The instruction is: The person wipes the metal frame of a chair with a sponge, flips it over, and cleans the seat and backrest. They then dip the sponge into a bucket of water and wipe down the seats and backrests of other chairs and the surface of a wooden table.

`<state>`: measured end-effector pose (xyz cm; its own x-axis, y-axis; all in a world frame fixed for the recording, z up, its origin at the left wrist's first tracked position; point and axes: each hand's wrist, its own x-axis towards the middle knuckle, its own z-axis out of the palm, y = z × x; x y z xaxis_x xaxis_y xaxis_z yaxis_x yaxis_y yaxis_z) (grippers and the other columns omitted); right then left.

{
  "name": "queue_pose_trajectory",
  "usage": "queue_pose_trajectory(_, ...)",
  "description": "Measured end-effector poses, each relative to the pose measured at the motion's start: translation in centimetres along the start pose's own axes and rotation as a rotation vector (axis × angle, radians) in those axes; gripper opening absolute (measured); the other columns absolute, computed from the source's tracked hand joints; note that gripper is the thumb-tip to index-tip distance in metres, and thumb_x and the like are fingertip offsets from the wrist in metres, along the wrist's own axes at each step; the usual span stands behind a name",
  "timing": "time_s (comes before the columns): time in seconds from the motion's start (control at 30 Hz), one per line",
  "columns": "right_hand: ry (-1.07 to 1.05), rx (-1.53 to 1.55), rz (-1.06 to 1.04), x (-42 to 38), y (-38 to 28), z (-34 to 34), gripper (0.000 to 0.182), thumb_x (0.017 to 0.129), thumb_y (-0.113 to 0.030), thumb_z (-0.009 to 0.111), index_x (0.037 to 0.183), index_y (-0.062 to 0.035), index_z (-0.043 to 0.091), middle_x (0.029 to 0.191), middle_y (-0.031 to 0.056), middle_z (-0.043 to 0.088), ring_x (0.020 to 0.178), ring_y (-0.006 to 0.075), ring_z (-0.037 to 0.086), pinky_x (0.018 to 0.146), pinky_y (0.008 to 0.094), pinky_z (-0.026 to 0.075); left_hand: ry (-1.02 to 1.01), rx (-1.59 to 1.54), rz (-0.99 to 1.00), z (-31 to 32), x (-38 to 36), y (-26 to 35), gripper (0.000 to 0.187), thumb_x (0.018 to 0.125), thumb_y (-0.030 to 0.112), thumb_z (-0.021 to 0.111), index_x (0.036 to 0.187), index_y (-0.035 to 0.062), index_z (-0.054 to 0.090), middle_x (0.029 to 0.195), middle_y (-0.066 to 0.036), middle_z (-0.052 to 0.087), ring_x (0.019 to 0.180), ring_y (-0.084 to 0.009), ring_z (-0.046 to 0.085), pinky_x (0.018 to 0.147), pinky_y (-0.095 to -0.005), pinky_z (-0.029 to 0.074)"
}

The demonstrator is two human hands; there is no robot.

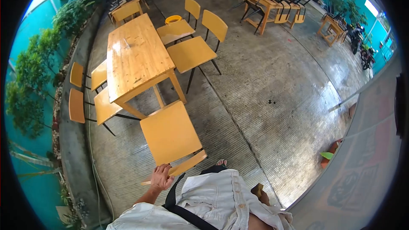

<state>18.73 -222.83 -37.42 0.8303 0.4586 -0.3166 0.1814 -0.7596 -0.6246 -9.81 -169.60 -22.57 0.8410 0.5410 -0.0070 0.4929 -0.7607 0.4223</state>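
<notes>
My left hand grips the top edge of the backrest of a yellow wooden chair, which stands at the near end of a long wooden table. The chair's seat faces the table. My right hand shows only partly, low beside my white shirt; something brownish sits at it, but I cannot tell whether the hand holds it. One of my feet peeks out just behind the chair.
Two yellow chairs stand on the table's right side and more chairs on its left. A yellow bucket sits on the wet concrete floor behind them. Further tables stand at the back. Plants line the left kerb.
</notes>
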Motion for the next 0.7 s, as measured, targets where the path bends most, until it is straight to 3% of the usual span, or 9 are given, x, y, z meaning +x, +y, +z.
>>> queue_pose_trajectory(0.03,-0.023,-0.023,-0.016,2.7,0.3,-1.1,0.041,0.099,-0.032,0.058,0.129,-0.0034,0.057,0.118,0.0175,0.064,0.107,0.0361,0.065,0.094,0.0490,0.054,-0.021,-0.001,-0.037,0.0,-0.1,0.1,0.058,0.082,0.042,0.060,0.126,0.0045,0.057,0.132,-0.016,0.058,0.126,-0.0354,0.051,0.106,-0.0513,0.036)
queue_pose_trajectory(0.13,-0.139,1.024,0.170,10.3,-1.5,-3.9,0.047,0.101,-0.036,0.055,0.135,-0.0053,0.052,0.123,0.0179,0.062,0.112,0.0360,0.062,0.096,0.0512,0.053,-0.061,-0.005,-0.107,-0.5,-0.1,0.0,0.063,0.081,0.046,0.060,0.129,0.0052,0.056,0.136,-0.017,0.055,0.131,-0.0345,0.048,0.110,-0.0522,0.033)
queue_pose_trajectory(0.17,-0.032,1.670,0.808,15.1,-1.5,-4.4,0.050,0.102,-0.040,0.051,0.138,-0.0061,0.048,0.128,0.0176,0.059,0.118,0.0344,0.059,0.100,0.0510,0.050,-0.067,-0.002,-0.139,-0.6,-0.1,0.2,0.065,0.082,0.047,0.059,0.132,0.0057,0.055,0.138,-0.017,0.054,0.133,-0.0346,0.047,0.111,-0.0523,0.032)
queue_pose_trajectory(0.2,-0.203,1.157,0.213,16.9,-1.1,-5.4,0.049,0.103,-0.042,0.050,0.138,-0.0074,0.049,0.130,0.0173,0.057,0.120,0.0335,0.057,0.101,0.0511,0.049,-0.073,-0.001,-0.174,-0.8,0.1,0.5,0.066,0.083,0.049,0.059,0.134,0.0061,0.055,0.140,-0.018,0.052,0.134,-0.0347,0.045,0.111,-0.0524,0.031)
queue_pose_trajectory(0.27,0.039,1.592,0.748,23.6,-5.8,-7.6,0.045,0.104,-0.045,0.047,0.130,-0.0085,0.056,0.123,0.0105,0.064,0.115,0.0291,0.061,0.101,0.0464,0.050,-0.101,-0.059,-0.291,-1.2,0.7,0.7,0.070,0.085,0.050,0.059,0.138,0.0059,0.052,0.143,-0.019,0.050,0.137,-0.0364,0.043,0.111,-0.0522,0.033)
queue_pose_trajectory(0.3,0.032,1.617,0.781,26.4,-8.7,-9.0,0.043,0.106,-0.043,0.043,0.132,-0.0108,0.055,0.124,0.0091,0.064,0.115,0.0286,0.061,0.100,0.0472,0.051,-0.017,-0.169,-0.388,-0.6,0.5,0.2,0.070,0.086,0.049,0.060,0.139,0.0049,0.051,0.144,-0.020,0.049,0.137,-0.0380,0.043,0.111,-0.0513,0.034)
queue_pose_trajectory(0.47,-0.228,1.639,0.571,41.0,-16.1,-9.2,0.038,0.107,-0.035,0.041,0.134,-0.0112,0.055,0.126,0.0091,0.063,0.114,0.0301,0.062,0.097,0.0478,0.052,0.153,-0.342,-0.771,0.1,1.8,-0.3,0.069,0.091,0.049,0.057,0.141,0.0013,0.048,0.137,-0.028,0.051,0.128,-0.0452,0.048,0.108,-0.0478,0.039)
queue_pose_trajectory(0.6,-0.465,1.463,0.643,50.4,-24.7,-7.5,0.038,0.105,-0.035,0.049,0.134,-0.0111,0.055,0.127,0.0099,0.063,0.114,0.0309,0.062,0.097,0.0528,0.051,0.251,-0.150,-1.037,2.2,2.5,0.0,0.070,0.097,0.055,0.051,0.139,-0.0013,0.050,0.135,-0.029,0.053,0.126,-0.0454,0.049,0.106,-0.0492,0.041)
queue_pose_trajectory(0.7,-0.566,1.305,0.624,56.3,-30.5,-4.3,0.036,0.102,-0.032,0.056,0.132,-0.0110,0.056,0.125,0.0104,0.064,0.113,0.0304,0.063,0.094,0.0564,0.051,0.382,-0.259,-1.077,4.7,5.8,1.5,0.070,0.099,0.055,0.049,0.139,-0.0020,0.049,0.135,-0.027,0.054,0.123,-0.0423,0.052,0.104,-0.0478,0.042)
